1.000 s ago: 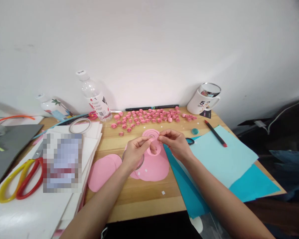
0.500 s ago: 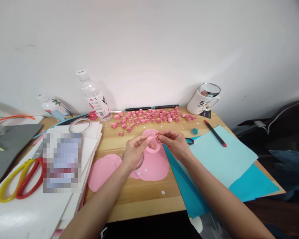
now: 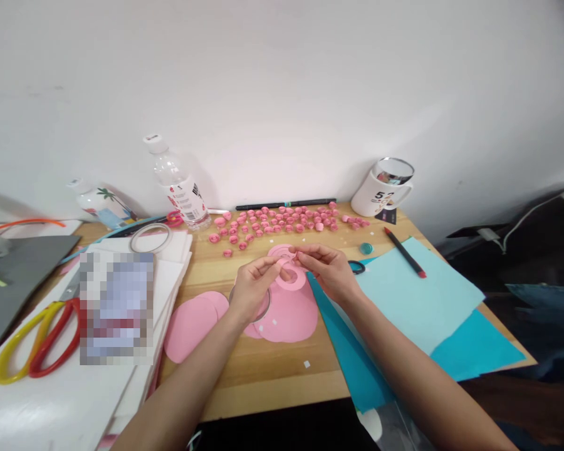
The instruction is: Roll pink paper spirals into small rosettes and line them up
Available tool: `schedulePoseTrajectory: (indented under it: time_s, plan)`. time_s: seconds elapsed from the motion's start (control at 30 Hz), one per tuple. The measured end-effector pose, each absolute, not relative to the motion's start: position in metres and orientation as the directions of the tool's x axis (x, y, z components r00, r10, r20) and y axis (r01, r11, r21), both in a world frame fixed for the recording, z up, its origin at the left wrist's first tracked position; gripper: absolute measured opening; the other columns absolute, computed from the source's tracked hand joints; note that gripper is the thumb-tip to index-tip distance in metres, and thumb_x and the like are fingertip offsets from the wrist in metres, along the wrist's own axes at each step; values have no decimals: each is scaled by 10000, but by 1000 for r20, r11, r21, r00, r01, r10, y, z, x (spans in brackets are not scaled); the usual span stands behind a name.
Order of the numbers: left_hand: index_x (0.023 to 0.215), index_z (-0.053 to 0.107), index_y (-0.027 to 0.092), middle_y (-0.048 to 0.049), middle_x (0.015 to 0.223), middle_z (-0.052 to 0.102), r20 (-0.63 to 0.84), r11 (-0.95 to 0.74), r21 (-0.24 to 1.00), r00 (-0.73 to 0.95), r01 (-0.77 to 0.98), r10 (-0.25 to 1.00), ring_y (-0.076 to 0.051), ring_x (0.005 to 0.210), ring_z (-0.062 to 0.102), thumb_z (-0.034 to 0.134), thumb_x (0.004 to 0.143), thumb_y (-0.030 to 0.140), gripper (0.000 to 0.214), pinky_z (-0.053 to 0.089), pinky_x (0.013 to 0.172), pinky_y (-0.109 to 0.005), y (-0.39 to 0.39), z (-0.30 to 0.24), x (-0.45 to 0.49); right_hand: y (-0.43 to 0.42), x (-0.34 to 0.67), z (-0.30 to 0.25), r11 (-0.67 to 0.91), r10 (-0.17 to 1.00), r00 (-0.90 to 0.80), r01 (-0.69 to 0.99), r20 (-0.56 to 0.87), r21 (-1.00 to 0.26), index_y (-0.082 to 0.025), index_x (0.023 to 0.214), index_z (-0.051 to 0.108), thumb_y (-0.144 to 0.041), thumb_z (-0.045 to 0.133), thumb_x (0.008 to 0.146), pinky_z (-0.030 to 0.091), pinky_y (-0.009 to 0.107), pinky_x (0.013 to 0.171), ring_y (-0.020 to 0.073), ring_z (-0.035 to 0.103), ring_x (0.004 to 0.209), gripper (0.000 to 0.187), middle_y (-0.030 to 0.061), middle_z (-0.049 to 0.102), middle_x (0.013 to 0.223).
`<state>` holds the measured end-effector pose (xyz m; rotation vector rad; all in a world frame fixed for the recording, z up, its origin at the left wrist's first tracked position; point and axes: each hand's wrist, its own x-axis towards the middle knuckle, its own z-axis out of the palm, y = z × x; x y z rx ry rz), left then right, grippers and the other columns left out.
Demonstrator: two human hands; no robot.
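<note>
Over the middle of the table, my left hand (image 3: 254, 287) and my right hand (image 3: 329, 270) pinch a curling pink paper strip (image 3: 291, 285) between thumb and fingers. Loops of the strip show behind and below my fingertips; its end at my right fingertips is too small to make out clearly. Beneath my hands lie pink paper circles (image 3: 294, 319), with more pink circles (image 3: 190, 329) to the left. Part of a tape roll shows beside my left wrist, mostly covered by it. Many small rolled pink paper roses (image 3: 282, 219) are spread along the back of the table.
A water bottle (image 3: 184, 194) and a white mug (image 3: 378, 188) stand by the wall. Left are scissors (image 3: 42, 341) on white sheets, plus a tape roll (image 3: 150, 238). Blue paper (image 3: 418, 300) with a black-and-red pen (image 3: 404, 252) lies right, near a small teal lid (image 3: 366, 248).
Both hands stay almost in place, still pinching the strip. Its lower loop has shifted slightly, and the left fingers have moved a little. The view has shifted very slightly.
</note>
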<state>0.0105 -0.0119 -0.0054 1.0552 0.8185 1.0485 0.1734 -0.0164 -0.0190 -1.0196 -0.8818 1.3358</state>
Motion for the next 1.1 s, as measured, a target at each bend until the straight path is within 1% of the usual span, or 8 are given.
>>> schedulePoseTrajectory:
  time_s: [0.1, 0.2, 0.47, 0.53, 0.67, 0.73, 0.97, 1.1]
  plan:
    - [839, 683, 125, -39, 637, 675, -49, 144, 946, 311, -292, 949, -157, 668, 632, 643, 750, 265, 171, 468, 748, -302, -12, -6, 10, -16, 174, -20, -35, 996, 60, -347, -60, -937, -201, 805, 705, -299, 763, 627, 498, 306, 730, 146, 639, 706, 212, 50, 719, 871]
    - [836, 678, 120, -43, 641, 674, -52, 151, 943, 316, -295, 947, -154, 659, 628, 638, 754, 262, 169, 468, 724, -294, -13, -5, 10, -16, 174, -20, -32, 996, 71, -342, -60, -939, -195, 766, 686, -298, 775, 608, 494, 293, 665, 138, 627, 643, 209, 35, 713, 784]
    - [833, 677, 136, -36, 658, 673, -36, 136, 951, 338, -277, 941, -137, 647, 612, 623, 769, 254, 145, 453, 708, -275, -14, -6, 10, -17, 173, -18, 1, 995, 98, -295, -30, -956, -191, 675, 642, -291, 793, 570, 457, 242, 557, 105, 552, 572, 209, -11, 629, 633]
    - [837, 679, 138, -36, 660, 673, -38, 135, 952, 333, -273, 942, -138, 648, 610, 626, 767, 258, 149, 450, 712, -276, -14, -6, 10, -17, 173, -18, 0, 993, 111, -283, -33, -959, -196, 684, 662, -289, 795, 567, 471, 251, 582, 113, 569, 595, 200, -3, 650, 663]
    - [823, 681, 131, -41, 650, 667, -47, 136, 953, 311, -270, 949, -148, 664, 612, 637, 754, 266, 158, 449, 717, -276, -13, -5, 10, -17, 173, -18, -23, 997, 64, -287, -43, -958, -207, 786, 706, -328, 764, 613, 506, 323, 729, 167, 630, 746, 219, 53, 710, 893]
    - [816, 679, 126, -44, 646, 667, -54, 143, 950, 305, -278, 951, -151, 661, 613, 645, 746, 263, 158, 452, 711, -278, -13, -4, 10, -17, 173, -18, -24, 999, 37, -295, -36, -955, -210, 840, 712, -342, 748, 636, 501, 344, 774, 176, 640, 775, 246, 65, 711, 934]
    - [838, 687, 130, -46, 660, 675, -32, 124, 953, 314, -278, 949, -149, 661, 615, 632, 757, 262, 164, 451, 721, -283, -13, -5, 10, -17, 174, -20, -35, 997, 54, -296, -53, -955, -191, 779, 690, -323, 767, 622, 508, 298, 656, 149, 633, 638, 219, 33, 701, 713]
    - [865, 687, 120, -52, 673, 673, -35, 129, 955, 331, -266, 943, -153, 675, 614, 631, 760, 267, 189, 452, 743, -288, -13, -4, 10, -18, 173, -18, -20, 999, 35, -283, -31, -959, -184, 738, 664, -342, 771, 610, 500, 304, 639, 151, 622, 618, 230, 22, 676, 662]
